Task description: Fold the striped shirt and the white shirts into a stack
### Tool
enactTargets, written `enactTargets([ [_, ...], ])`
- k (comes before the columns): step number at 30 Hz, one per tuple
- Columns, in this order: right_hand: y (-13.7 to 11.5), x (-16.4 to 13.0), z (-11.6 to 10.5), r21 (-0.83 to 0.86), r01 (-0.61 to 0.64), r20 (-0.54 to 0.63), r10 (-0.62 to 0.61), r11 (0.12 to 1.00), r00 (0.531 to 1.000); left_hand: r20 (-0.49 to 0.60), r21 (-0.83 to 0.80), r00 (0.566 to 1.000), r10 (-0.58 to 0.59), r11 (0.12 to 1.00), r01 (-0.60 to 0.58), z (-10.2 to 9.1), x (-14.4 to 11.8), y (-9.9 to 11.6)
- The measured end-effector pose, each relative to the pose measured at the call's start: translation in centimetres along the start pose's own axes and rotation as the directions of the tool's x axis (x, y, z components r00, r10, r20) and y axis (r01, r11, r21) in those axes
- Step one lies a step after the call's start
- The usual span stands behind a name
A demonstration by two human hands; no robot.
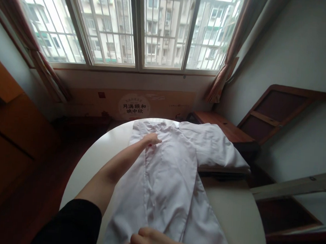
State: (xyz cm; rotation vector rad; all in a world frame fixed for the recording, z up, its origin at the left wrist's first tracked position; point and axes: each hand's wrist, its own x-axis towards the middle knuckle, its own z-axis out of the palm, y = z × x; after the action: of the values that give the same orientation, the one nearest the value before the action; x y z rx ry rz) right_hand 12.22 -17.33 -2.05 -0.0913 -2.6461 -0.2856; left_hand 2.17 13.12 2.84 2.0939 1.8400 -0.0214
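Observation:
A long white coat (171, 173) lies spread over the round table, its collar at the far edge. My left hand (152, 139) reaches to the upper front of the coat, just below the collar, with its fingers closed on the cloth. At the bottom of the view, my right hand (148, 241) is near the lower part of the coat. Its fingers are curled in, gripping the fabric; the fingertips are partly cut off by the frame. One sleeve (216, 145) stretches out to the right, over a dark flat object (223, 174).
The round white table (86, 180) stands before a barred window (165, 31). A low wooden cabinet (223, 127) sits behind it on the right, with a wooden-framed panel (275, 109) near the wall. Orange-brown furniture (12, 128) is at the left.

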Motion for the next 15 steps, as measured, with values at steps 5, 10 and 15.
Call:
enactTargets([
  [5,0.1,-0.1,-0.8,-0.030,-0.102,-0.102,0.098,0.994,0.990,-0.169,0.083,0.974,0.150,0.987,-0.138,0.4,-2.0,-4.9],
  [10,-1.3,0.9,-0.3,-0.043,-0.053,-0.197,0.044,0.998,0.979,-0.094,0.197,0.964,0.248,0.954,-0.226,2.6,-4.4,-11.0],
  [15,-2.3,0.9,0.8,0.144,-0.049,0.113,0.033,0.988,0.993,-0.101,0.178,0.965,0.243,0.959,-0.223,4.5,-5.6,-12.5],
])
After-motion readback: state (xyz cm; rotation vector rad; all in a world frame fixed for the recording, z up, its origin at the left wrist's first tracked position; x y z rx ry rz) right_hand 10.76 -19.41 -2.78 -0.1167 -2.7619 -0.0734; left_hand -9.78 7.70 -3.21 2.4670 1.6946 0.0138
